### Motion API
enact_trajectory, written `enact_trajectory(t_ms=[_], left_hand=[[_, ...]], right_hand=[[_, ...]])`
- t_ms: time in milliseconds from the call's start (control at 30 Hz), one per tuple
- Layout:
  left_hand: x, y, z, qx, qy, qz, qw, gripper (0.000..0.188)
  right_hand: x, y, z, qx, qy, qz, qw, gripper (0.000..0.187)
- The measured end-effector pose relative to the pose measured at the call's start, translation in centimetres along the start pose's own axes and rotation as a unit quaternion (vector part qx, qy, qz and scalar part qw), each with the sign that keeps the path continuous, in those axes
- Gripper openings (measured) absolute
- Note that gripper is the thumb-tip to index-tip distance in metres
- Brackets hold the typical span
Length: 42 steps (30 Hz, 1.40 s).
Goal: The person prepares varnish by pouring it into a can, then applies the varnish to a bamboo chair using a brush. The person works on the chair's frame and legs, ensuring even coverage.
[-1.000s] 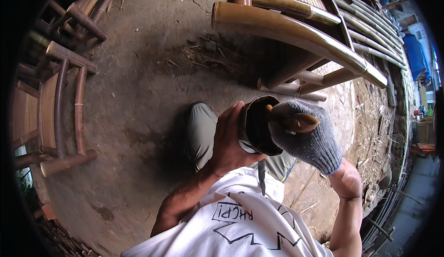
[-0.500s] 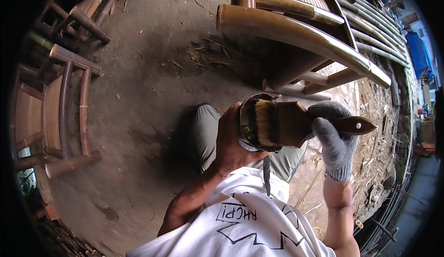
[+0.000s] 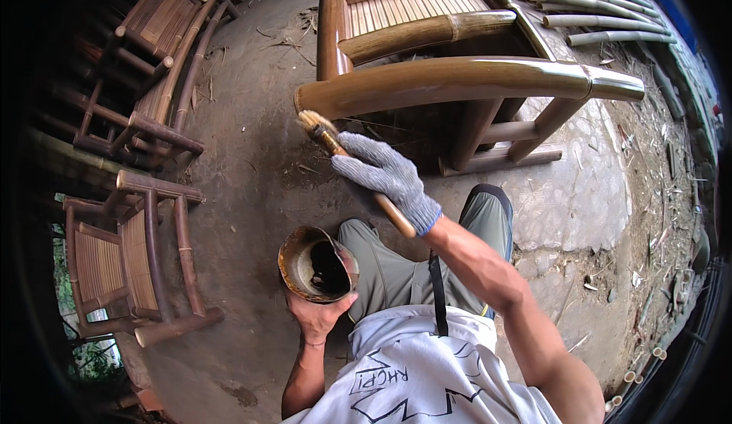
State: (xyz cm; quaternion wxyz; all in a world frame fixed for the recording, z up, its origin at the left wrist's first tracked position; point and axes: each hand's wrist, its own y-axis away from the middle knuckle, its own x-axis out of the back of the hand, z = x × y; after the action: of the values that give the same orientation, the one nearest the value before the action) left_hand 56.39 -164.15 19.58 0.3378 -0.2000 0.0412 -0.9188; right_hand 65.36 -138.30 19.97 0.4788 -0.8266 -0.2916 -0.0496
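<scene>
My right hand point(image 3: 385, 172), in a grey knit glove, is closed round the wooden handle of a paintbrush point(image 3: 329, 140). The bristles meet or nearly meet the end of a thick, glossy bamboo rail point(image 3: 450, 81) on a brown bamboo chair point(image 3: 330, 24); whether they touch I cannot tell. Bare, my left hand point(image 3: 319, 317) grips a rusty metal can point(image 3: 299, 260) from below, near my left knee. The can is tilted, its mouth showing dark stuff inside and stained walls. My left fingers are partly hidden behind it.
Two more bamboo chairs stand on the left, a nearer one point(image 3: 137, 264) and a farther one point(image 3: 164, 65). Long bamboo poles point(image 3: 602, 20) lie at the far right. Straw and scraps litter the earth floor point(image 3: 244, 157). Several cut bamboo ends point(image 3: 629, 378) show at lower right.
The brush has left the can and swung forward and left to the end of the chair's rail. My left hand has lowered the can leftward. The view has shifted too.
</scene>
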Motion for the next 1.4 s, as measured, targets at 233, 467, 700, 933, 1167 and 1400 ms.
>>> enact_trajectory(t_ms=[233, 467, 700, 933, 1167, 1400], left_hand=[[2.1, 0.0, 0.0, 0.005, 0.006, 0.036, 0.999, 0.099], [-0.2, -1.8, 0.8, 0.027, -0.008, 0.013, 1.0, 0.098], [0.6, -1.7, 1.6, -0.012, -0.085, 0.05, 0.995, 0.095], [-2.8, -4.6, 4.3, -0.05, -0.033, -0.002, 0.998, 0.089], [-6.2, -5.6, 7.3, -0.08, -0.025, -0.024, 0.996, 0.095], [-7.9, -5.9, 9.3, -0.098, 0.001, -0.05, 0.994, 0.084]], right_hand=[[9.0, 5.2, 0.4, -0.068, 0.23, 0.331, 0.913, 0.032], [-0.7, -0.5, 0.5, 0.043, 0.015, -0.002, 0.999, 0.034], [11.7, 4.8, 4.0, -0.036, 0.013, 0.239, 0.97, 0.037], [36.0, 12.3, 8.6, -0.159, -0.194, 0.556, 0.793, 0.035], [36.0, 11.7, 8.8, -0.055, 0.403, 0.419, 0.812, 0.025], [35.6, 11.3, 8.3, -0.08, 0.081, 0.333, 0.936, 0.023]])
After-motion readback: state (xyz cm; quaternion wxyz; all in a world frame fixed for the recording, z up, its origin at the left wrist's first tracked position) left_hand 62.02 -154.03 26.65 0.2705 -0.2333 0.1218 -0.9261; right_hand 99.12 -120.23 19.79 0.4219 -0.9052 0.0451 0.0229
